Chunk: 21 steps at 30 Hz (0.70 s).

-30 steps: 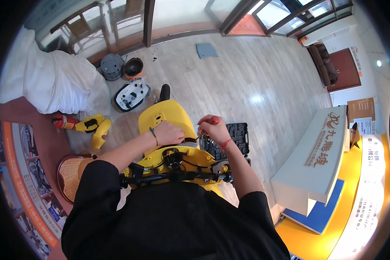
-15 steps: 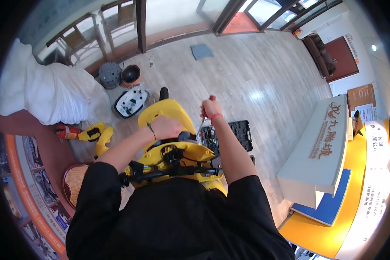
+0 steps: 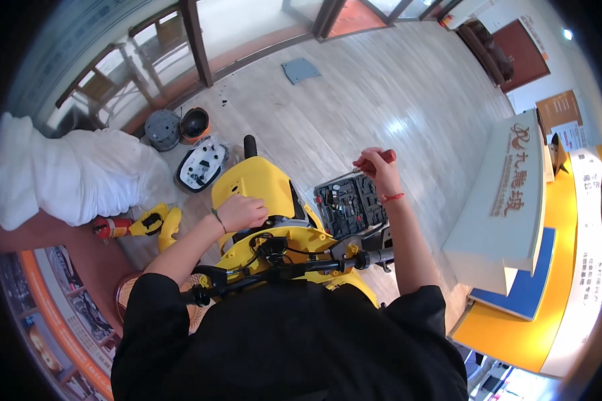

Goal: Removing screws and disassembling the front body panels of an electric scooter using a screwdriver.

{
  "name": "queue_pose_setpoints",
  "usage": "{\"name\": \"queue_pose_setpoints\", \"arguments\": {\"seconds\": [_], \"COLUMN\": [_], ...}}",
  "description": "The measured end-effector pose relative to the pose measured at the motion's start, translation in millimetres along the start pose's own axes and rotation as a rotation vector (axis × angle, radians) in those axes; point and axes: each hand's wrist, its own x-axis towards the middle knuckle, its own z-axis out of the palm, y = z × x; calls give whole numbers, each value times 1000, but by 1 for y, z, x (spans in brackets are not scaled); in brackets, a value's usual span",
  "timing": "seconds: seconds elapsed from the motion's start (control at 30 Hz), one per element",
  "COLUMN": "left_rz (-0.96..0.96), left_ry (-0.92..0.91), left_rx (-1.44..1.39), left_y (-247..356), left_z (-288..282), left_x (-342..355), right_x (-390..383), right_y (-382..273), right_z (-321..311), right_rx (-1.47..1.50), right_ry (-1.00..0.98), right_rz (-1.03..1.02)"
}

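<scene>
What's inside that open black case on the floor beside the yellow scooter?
The open black tool case holds rows of small dark and silvery tools in fitted slots; their kinds are too small to tell. Its lower edge is covered by the yellow scooter's front panel and black handlebar.

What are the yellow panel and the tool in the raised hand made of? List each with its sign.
Yellow panel: probably moulded plastic, glossy; smooth curved surface with soft highlights under the left hand.
Tool in the right hand: red handle, likely plastic or rubber; thin grey shaft looks like metal, too small to be sure.
</scene>
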Motion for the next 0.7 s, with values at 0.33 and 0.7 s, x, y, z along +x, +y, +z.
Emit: {"name": "queue_pose_setpoints", "arguments": {"seconds": [0.33, 0.7], "left_rz": [-248, -109], "left_ry": [-200, -222], "left_rx": [-212, -288], "left_y": [11, 2], "left_z": [-10, 10], "left_x": [13, 30], "right_x": [-55, -168], "right_y": [67, 106], "right_z": [-38, -154], "right_rx": [398, 373], "right_ry": [88, 721], "right_rz": [164, 184]}}
